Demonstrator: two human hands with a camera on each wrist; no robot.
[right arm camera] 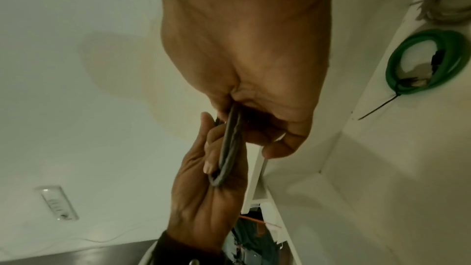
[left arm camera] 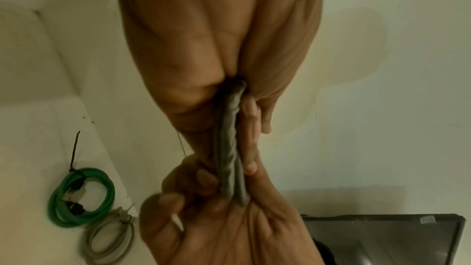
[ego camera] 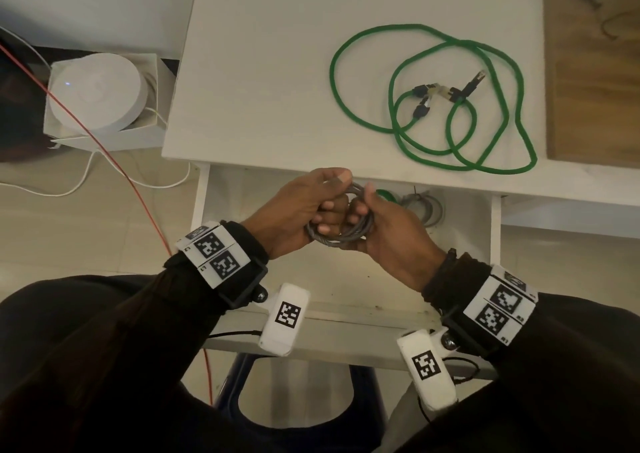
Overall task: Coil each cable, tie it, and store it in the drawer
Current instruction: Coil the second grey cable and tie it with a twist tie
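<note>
Left hand point(ego camera: 304, 207), centre of the head view, curled around the left side of a small grey coiled cable point(ego camera: 341, 236), thumb laid over the top of the loops. Right hand point(ego camera: 388, 234), just right of it, gripping the opposite side of the same coil, fingers tucked through the middle. Both hands touching each other, held above the open white drawer point(ego camera: 346, 290) in the lower middle of the frame. Seen edge-on in the left wrist view: grey strands point(left arm camera: 230, 148) squeezed between the fingers of both hands. Same in the right wrist view, the coil point(right arm camera: 229, 148) pinched flat.

Inside the drawer, toward the back at centre right of the head view: a green coiled cable bound with a black tie point(ego camera: 386, 194), mostly hidden by the right hand, and just beside it a pale grey coiled cable point(ego camera: 424, 207), also tied. Both clearer at the lower left of the left wrist view, green bundle point(left arm camera: 81, 196) touching the pale one point(left arm camera: 109, 235).

On the white desk point(ego camera: 259, 72), upper right of the head view: a long loose green cable with black plugs point(ego camera: 433, 99), sprawled in open loops. Wooden board point(ego camera: 592, 72) at the far right edge. At the upper left, off the desk: round white device in an open white box point(ego camera: 97, 92), thin red wire point(ego camera: 104, 148) running across it down the floor.
</note>
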